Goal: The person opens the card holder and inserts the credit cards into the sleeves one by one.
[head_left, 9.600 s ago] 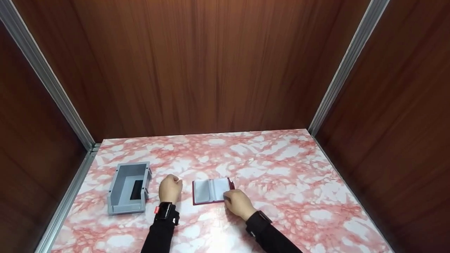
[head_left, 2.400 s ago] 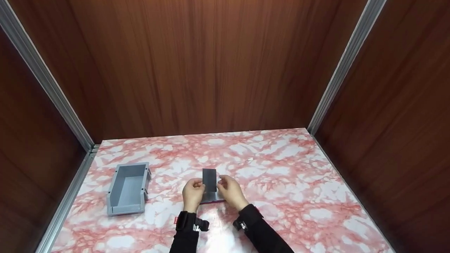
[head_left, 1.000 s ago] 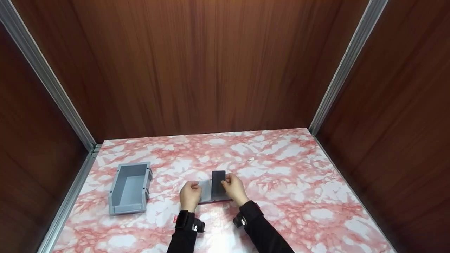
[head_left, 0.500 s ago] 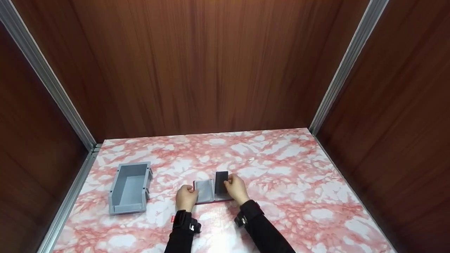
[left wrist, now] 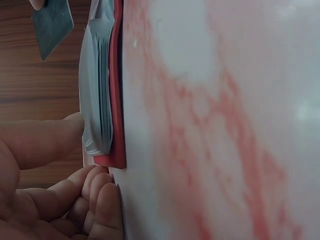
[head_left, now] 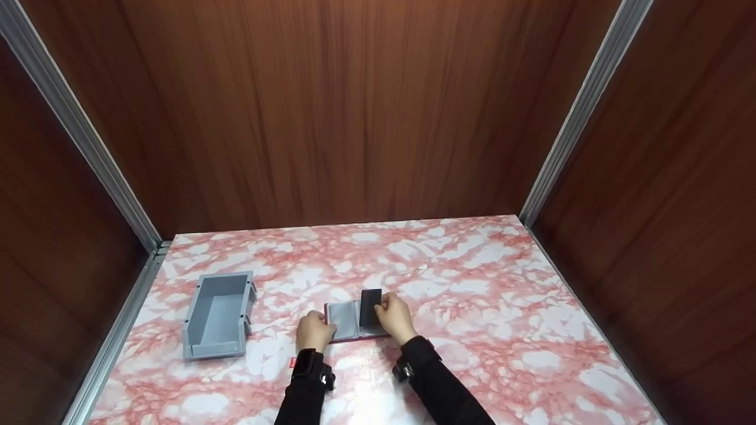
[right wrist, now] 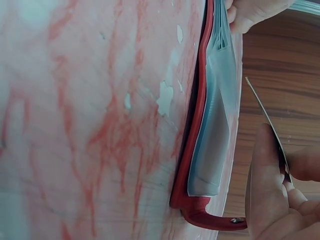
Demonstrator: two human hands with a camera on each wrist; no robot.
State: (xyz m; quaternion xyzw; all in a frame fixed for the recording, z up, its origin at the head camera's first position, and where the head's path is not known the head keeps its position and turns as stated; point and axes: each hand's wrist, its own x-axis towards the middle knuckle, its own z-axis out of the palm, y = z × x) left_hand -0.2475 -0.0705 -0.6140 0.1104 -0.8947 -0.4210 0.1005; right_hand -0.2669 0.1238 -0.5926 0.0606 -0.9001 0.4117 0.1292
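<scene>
A red card holder (head_left: 343,320) with clear plastic sleeves (left wrist: 95,95) lies spread open on the table in the head view. At its left edge, my left hand (head_left: 313,332) holds it, thumb on the sleeves and the other fingers curled by the red cover (right wrist: 196,120). My right hand (head_left: 396,319) pinches a dark card (head_left: 370,304) by its right side, upright above the right-hand sleeves. In the right wrist view the card (right wrist: 269,120) shows edge-on, apart from the sleeves. A red strap with a metal snap (right wrist: 237,220) sticks out from the cover's right end.
A grey plastic bin (head_left: 214,350) stands on the left of the pink-and-white marbled table (head_left: 472,330). Dark wood panels (head_left: 354,118) close off the back and both sides, with metal rails at the corners.
The dark card, in the grey bin earliest, went up between both hands and now stays in the right hand, shifted right. The left hand has moved to the card holder's left edge.
</scene>
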